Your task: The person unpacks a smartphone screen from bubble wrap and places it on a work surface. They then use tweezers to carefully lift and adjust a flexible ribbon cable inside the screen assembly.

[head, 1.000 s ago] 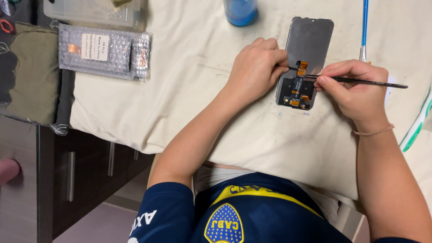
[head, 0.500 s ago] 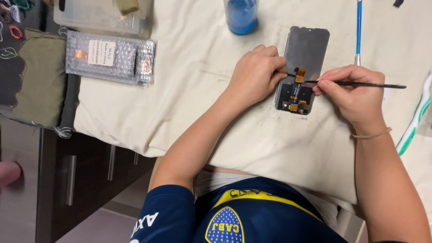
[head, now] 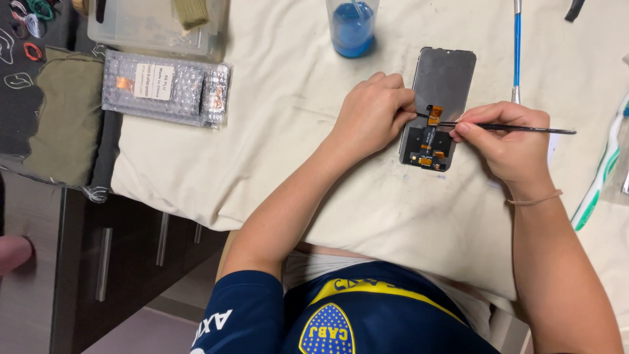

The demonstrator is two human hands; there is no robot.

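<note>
Head view: the phone screen panel (head: 440,98) lies face down right of centre in the upper frame, on the cream cloth (head: 275,151) covering the tabletop. My left hand (head: 370,115) rests curled against its left edge, pinning it. My right hand (head: 508,141) has its grip closed around a thin black tool (head: 517,128), whose tip meets the orange flex cable (head: 434,113). Above stands a cup of blue liquid (head: 352,27); upper left lies a bubble-wrapped package (head: 164,87).

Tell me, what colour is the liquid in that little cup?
Blue. The cup shows at the head view's top edge.
</note>
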